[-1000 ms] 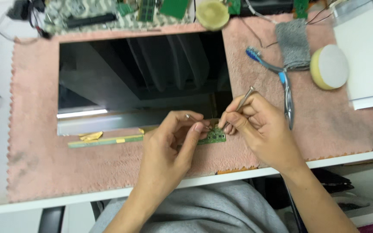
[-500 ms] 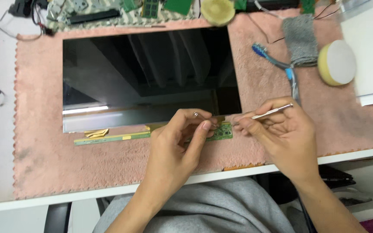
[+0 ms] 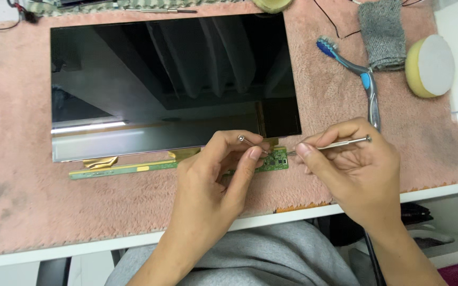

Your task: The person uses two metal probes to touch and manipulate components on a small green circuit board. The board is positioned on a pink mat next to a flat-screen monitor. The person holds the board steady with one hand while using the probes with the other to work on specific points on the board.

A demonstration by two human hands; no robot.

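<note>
right hand (image 3: 353,172) pinched on a thin metal probe (image 3: 335,144), tip at the green circuit strip (image 3: 176,165); left hand (image 3: 216,177) closed on a second metal tool (image 3: 250,142) and pressing that strip, which lies along the lower edge of the dark screen panel (image 3: 170,79) on a pink towel (image 3: 22,196). risk: a slipped tip could scratch the strip or tear the gold ribbon (image 3: 100,162). toothbrush (image 3: 353,69), grey cloth (image 3: 381,33), yellow sponge (image 3: 429,65) well apart.

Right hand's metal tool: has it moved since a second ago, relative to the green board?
Yes. The metal tool in the right hand tipped from steeply raised to nearly flat, its tip still at the right end of the green board.
</note>
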